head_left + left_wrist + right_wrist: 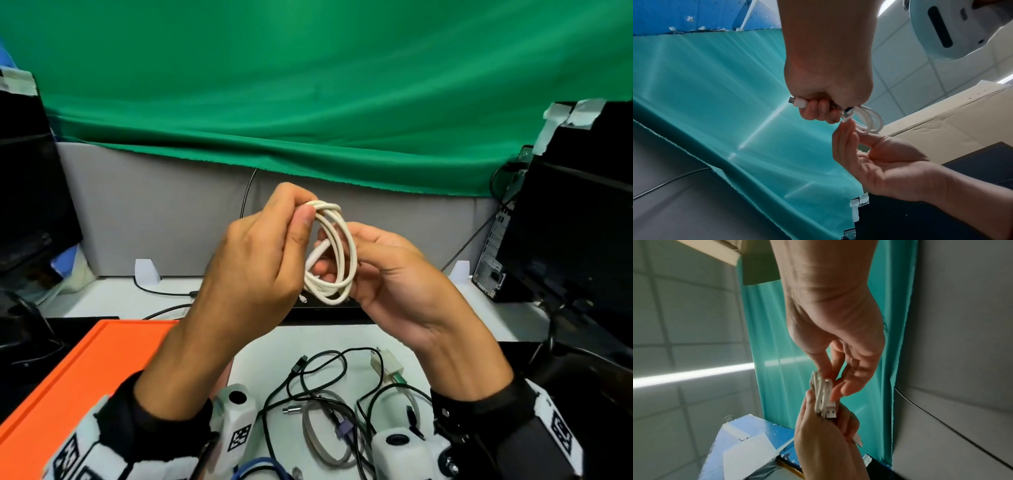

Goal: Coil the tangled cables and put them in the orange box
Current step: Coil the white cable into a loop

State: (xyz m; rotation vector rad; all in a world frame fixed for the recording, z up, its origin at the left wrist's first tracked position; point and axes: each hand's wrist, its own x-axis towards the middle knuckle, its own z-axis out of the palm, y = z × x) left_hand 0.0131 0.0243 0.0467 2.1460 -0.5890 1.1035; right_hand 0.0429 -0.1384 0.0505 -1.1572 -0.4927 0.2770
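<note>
**One nearly done, the rest untouched**

White cable (330, 253) is looped and held above the counter (260, 363). The left grip (253, 260) is clamped on its top, and the right grip (394, 270) pinches the loops. It is not yet in the orange box (68, 377); tangled cables (335, 411) lie uncoiled below.

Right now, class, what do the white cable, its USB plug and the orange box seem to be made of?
The white cable: matte, rubbery-looking plastic sheath; it bends in smooth loops. The USB plug: glinting metal shell on a white plastic body. The orange box: smooth, matte, crisp rim; plastic or coated card, cannot tell which.
</note>
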